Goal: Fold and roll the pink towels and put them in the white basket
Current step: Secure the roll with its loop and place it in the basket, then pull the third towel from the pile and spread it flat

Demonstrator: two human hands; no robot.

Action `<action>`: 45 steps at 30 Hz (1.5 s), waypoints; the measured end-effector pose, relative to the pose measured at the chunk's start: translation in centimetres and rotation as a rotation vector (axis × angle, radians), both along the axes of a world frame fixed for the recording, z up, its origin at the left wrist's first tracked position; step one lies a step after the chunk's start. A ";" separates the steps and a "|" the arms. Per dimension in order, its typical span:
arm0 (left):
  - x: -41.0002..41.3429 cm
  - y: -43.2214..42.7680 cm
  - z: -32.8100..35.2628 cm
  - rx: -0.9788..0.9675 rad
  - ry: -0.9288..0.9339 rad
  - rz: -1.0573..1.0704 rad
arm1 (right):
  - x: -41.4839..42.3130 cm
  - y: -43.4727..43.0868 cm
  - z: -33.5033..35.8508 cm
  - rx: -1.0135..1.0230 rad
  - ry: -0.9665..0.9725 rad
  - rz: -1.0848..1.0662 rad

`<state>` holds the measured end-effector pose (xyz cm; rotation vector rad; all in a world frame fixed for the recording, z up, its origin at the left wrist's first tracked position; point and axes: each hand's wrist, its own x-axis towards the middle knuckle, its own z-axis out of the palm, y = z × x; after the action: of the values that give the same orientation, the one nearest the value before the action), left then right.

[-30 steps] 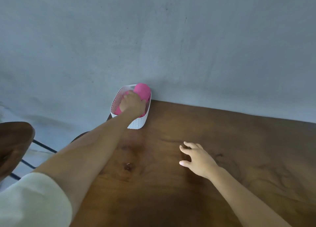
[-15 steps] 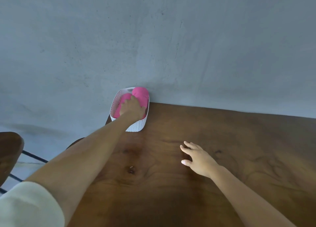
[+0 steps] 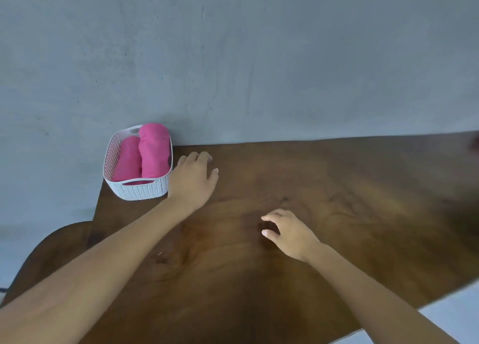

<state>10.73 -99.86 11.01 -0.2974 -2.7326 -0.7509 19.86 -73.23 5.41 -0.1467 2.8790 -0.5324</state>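
Basket (image 3: pixel 137 189) (cornered), wall (image 3: pixel 233 58) behind

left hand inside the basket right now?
No: the left hand lies open over the table beside the white basket, which holds two rolled pink towels.

Basket (image 3: pixel 137 188) on the table (image 3: pixel 337 188), far left corner, with the wall (image 3: pixel 233 58) close behind. In the basket are two rolled towels side by side: left towel (image 3: pixel 127 159) lower, right towel (image 3: pixel 154 151) riding higher. Left hand (image 3: pixel 193 177) just right of the basket, over the table. Right hand (image 3: pixel 290 233) further right and nearer, well apart from the basket.
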 end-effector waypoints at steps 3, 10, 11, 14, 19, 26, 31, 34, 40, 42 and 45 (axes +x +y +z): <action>2.3 3.2 -1.9 -0.011 -0.046 -0.106 | 2.5 2.4 -0.3 -0.008 0.023 -0.058; 7.4 11.4 -5.5 -0.035 -0.163 -0.282 | 8.8 9.2 -0.8 -0.029 0.078 -0.231; 8.1 12.7 -6.0 -0.047 -0.168 -0.300 | 9.6 10.4 -0.9 -0.023 0.089 -0.246; 10.0 16.5 -6.9 -0.067 -0.176 -0.342 | 12.0 14.1 -1.6 -0.016 0.116 -0.288; 12.6 23.4 -7.9 -0.090 -0.186 -0.370 | 15.9 20.7 -2.1 0.032 0.170 -0.328; 16.3 34.1 -9.3 -0.197 -0.116 -0.399 | 22.7 31.3 -3.2 -0.003 0.208 -0.429; 18.9 40.8 -11.1 -0.243 -0.019 -0.406 | 27.5 38.0 -4.0 -0.032 0.187 -0.501; 19.4 43.3 -11.7 -0.244 -0.020 -0.341 | 30.5 41.3 -5.1 -0.042 0.165 -0.543; 19.2 45.2 -11.5 -0.257 -0.056 -0.309 | 34.5 46.1 -7.0 -0.081 0.147 -0.662; 18.4 46.0 -11.1 -0.261 -0.087 -0.318 | 35.1 47.4 -7.2 -0.106 0.148 -0.702; 16.6 48.3 -10.3 -0.286 -0.131 -0.356 | 35.4 49.6 -7.4 -0.136 0.147 -0.756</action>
<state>27.28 -51.53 0.76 -0.8428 -2.9489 -0.4696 55.26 -23.65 -1.99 0.9497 2.9622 -0.8613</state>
